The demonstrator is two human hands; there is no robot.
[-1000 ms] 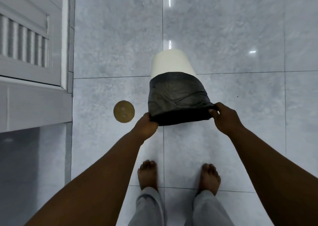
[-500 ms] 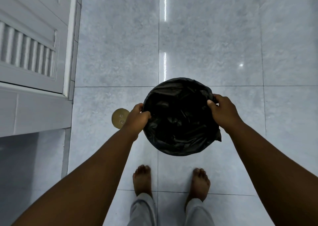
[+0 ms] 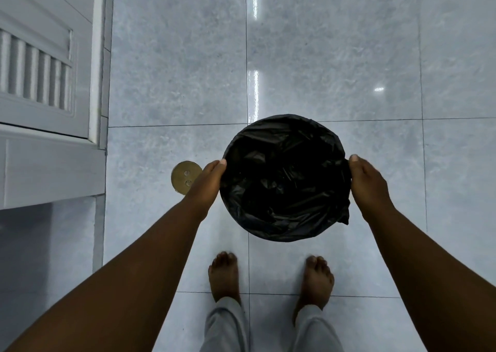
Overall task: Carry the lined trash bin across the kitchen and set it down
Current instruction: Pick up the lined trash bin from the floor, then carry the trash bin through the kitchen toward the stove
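The trash bin (image 3: 284, 180) is upright and seen from straight above, so only its round mouth and crumpled black liner show. The bin's pale body is hidden beneath. It hangs or stands over the grey tile floor just ahead of my bare feet (image 3: 224, 274); I cannot tell whether it touches the floor. My left hand (image 3: 209, 180) presses the bin's left side, thumb at the rim. On the opposite side, my right hand (image 3: 367, 185) holds it the same way, thumb up at the rim, fingers hidden down the outside.
A round brass floor drain cover (image 3: 182, 177) lies just left of the bin, partly behind my left wrist. A white louvred cabinet door (image 3: 40, 70) and its plinth fill the left edge. Glossy grey floor tiles (image 3: 322, 56) stretch ahead and to the right.
The bin went from tipped on its side to upright with its mouth facing up. My hands have slid from gripping over the rim to clasping its sides, and the bin sits slightly further right.
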